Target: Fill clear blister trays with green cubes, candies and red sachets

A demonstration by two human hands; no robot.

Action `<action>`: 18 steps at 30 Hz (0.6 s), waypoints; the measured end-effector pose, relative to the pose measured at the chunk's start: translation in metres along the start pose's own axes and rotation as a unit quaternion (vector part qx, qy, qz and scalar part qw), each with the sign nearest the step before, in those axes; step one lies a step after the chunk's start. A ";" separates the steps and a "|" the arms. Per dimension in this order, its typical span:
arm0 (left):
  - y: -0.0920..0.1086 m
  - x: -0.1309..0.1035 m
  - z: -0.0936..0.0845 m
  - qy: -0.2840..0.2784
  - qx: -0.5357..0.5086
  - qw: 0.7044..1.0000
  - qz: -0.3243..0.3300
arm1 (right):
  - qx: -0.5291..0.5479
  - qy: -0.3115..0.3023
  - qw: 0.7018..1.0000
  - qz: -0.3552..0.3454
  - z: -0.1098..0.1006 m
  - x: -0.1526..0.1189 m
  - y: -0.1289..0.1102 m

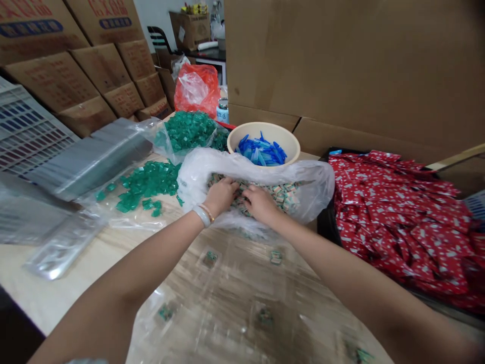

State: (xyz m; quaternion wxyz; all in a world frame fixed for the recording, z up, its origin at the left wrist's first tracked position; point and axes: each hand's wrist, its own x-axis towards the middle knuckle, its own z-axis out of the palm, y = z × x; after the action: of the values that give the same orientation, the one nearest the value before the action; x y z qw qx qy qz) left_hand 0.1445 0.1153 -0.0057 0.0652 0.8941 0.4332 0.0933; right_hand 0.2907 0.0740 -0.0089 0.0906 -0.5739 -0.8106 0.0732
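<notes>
Both hands reach into an open, clear plastic bag [197,169] of small, flat striped pieces [286,194] in beige and green. My left hand [222,196] is among the pieces at the bag's left part, fingers curled down and their tips hidden. Close beside it, my right hand [261,203] also has bent fingers in the pieces; whether either hand grips any cannot be made out. Nearer to me, clear plastic bags [231,283] lie flat on the table, with small green and beige pieces [276,258] on or in them, blurred.
A cream bowl [291,146] of blue pointed pieces stands behind the bag. Green translucent pieces [147,182] lie at left, near stacked clear sleeves [102,156]. Red printed packets [397,227] fill a black tray at right. Cardboard boxes [352,65] stand behind.
</notes>
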 end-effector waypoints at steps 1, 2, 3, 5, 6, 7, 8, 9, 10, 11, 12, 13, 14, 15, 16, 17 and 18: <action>0.003 -0.002 0.002 0.006 0.015 1.000 0.008 | 0.005 0.005 1.000 0.000 0.001 0.000 0.001; 0.005 -0.004 0.004 0.011 0.024 0.999 0.019 | 0.010 0.010 1.000 0.000 0.002 0.000 0.001; 0.006 -0.006 0.005 0.014 0.027 0.999 0.032 | 0.014 0.012 1.000 -0.001 0.003 -0.001 0.002; 0.007 -0.008 0.005 0.017 0.023 0.998 0.052 | 0.024 0.013 1.000 0.001 0.004 -0.002 0.003; 0.007 -0.008 0.005 0.017 0.018 0.998 0.060 | 0.032 0.012 0.999 0.002 0.004 -0.003 0.003; 0.006 -0.008 0.004 0.017 0.011 0.998 0.063 | 0.043 0.012 0.999 0.004 0.004 -0.004 0.004; 0.005 -0.007 0.003 0.020 -0.001 0.998 0.060 | 0.055 0.014 0.998 0.004 0.004 -0.004 0.005; 0.004 -0.006 0.002 0.026 -0.020 0.998 0.049 | 0.068 0.019 0.997 0.003 0.004 -0.005 0.006; 0.002 -0.005 0.001 0.035 -0.047 0.998 0.033 | 0.080 0.025 0.996 0.001 0.003 -0.005 0.007; 0.001 -0.004 0.000 0.044 -0.079 0.996 0.013 | 0.089 0.029 0.996 -0.004 0.003 -0.005 0.008; 0.001 -0.002 -0.001 0.049 -0.114 0.992 -0.009 | 0.092 0.029 0.995 -0.008 0.002 -0.005 0.009; 0.000 -0.001 -0.001 0.049 -0.149 0.987 -0.029 | 0.091 0.025 0.996 -0.009 0.002 -0.005 0.010; 0.001 0.001 -0.002 0.044 -0.180 0.982 -0.047 | 0.086 0.020 0.996 -0.008 0.001 -0.004 0.010; 0.001 0.002 -0.001 0.035 -0.207 0.976 -0.063 | 0.082 0.016 0.997 -0.003 0.000 -0.003 0.011; 0.002 0.002 -0.001 0.026 -0.228 0.970 -0.077 | 0.080 0.016 0.997 0.004 0.000 -0.002 0.011; 0.002 0.003 0.001 0.022 -0.244 0.965 -0.090 | 0.084 0.021 0.996 0.012 0.000 -0.001 0.012; 0.003 0.003 0.002 0.024 -0.255 0.961 -0.101 | 0.094 0.029 0.995 0.019 -0.001 -0.001 0.012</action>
State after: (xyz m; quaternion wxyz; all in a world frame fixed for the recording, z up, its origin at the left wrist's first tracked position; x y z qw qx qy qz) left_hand 0.1493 0.1156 -0.0068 0.2899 0.7967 0.4849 0.2146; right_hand 0.3023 0.0771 -0.0111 0.1661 -0.5800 -0.7861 0.1347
